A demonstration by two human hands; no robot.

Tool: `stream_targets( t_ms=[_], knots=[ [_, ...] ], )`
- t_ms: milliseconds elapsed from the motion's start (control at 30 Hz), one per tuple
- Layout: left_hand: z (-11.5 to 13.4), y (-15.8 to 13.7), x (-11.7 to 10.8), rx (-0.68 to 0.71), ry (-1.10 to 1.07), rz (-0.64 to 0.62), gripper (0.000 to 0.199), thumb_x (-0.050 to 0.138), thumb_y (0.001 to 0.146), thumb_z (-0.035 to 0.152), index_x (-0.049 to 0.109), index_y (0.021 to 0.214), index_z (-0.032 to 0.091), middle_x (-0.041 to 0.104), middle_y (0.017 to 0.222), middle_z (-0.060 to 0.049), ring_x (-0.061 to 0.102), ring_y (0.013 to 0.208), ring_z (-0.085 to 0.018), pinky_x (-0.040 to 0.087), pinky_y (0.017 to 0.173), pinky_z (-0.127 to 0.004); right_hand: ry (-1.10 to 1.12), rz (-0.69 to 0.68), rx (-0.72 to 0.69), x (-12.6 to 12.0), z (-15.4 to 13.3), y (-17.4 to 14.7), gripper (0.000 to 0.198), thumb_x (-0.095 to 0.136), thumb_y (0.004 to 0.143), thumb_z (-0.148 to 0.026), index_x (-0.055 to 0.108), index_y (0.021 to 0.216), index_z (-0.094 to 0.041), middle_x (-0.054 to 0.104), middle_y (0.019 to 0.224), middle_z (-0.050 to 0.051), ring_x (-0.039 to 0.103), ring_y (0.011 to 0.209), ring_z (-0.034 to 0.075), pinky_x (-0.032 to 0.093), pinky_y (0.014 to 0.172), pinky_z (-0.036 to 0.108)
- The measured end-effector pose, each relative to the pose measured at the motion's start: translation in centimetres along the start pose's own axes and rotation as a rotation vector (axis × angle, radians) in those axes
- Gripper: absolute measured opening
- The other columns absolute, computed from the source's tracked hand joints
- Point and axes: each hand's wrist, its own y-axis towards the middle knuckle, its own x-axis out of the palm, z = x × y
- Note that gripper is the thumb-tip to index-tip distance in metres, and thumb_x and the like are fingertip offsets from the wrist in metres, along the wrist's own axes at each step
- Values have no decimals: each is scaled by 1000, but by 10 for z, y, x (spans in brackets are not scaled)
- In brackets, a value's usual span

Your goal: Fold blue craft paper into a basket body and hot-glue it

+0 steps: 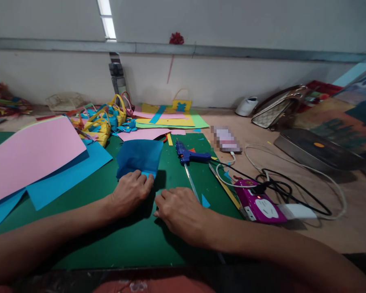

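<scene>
A blue paper piece stands up from the green cutting mat, bent along its lower edge. My left hand is closed on that lower edge, its fingers curled over the paper. Just to the right, my right hand rests low over the mat with its fingers curled in; what they hold, if anything, is hidden. Beyond my right hand lies a blue glue gun, a clear glue stick extending toward my hand. A small blue paper scrap lies beside my right wrist.
Pink and blue sheets cover the mat's left. Small paper baskets and coloured sheets sit behind. A phone, purple power strip, tangled cables and dark case occupy the right.
</scene>
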Motion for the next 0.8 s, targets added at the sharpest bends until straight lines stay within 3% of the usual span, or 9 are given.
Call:
stream_targets(
  t_ms=[133,300,400,567,800],
  knots=[
    [-1,3,2,1,-88,44,20,48,88,21,59,73,14,62,67,-6,54,63,-19,40,52,-28,10,23,-1,-1,1,1,11,56,82,-26,60,81,-15,66,76,6,63,71,20,35,52,29],
    [1,5,2,31,-132,26,20,49,85,16,59,68,15,60,68,-6,53,67,-20,40,56,-30,-7,16,25,-3,3,3,14,50,86,-24,60,88,-14,66,85,9,62,78,23,42,58,32],
    [1,0,2,12,-164,-20,18,49,87,22,61,75,16,60,75,-7,52,76,-22,42,64,-33,-28,8,57,-2,5,5,15,48,87,-23,59,90,-14,65,90,11,62,82,24,45,61,35],
    [2,-12,1,-13,-186,-109,27,46,89,35,58,105,17,58,101,-10,47,91,-24,42,71,-35,-82,15,47,4,5,4,16,43,84,-10,58,91,-13,65,89,11,63,76,23,45,54,32],
    [8,-5,-11,-42,-196,-222,33,42,89,38,56,106,13,55,97,-13,47,88,-26,41,67,-37,-141,-111,123,8,3,7,32,42,82,-4,53,112,-5,68,71,11,65,59,23,40,43,29]
  ],
)
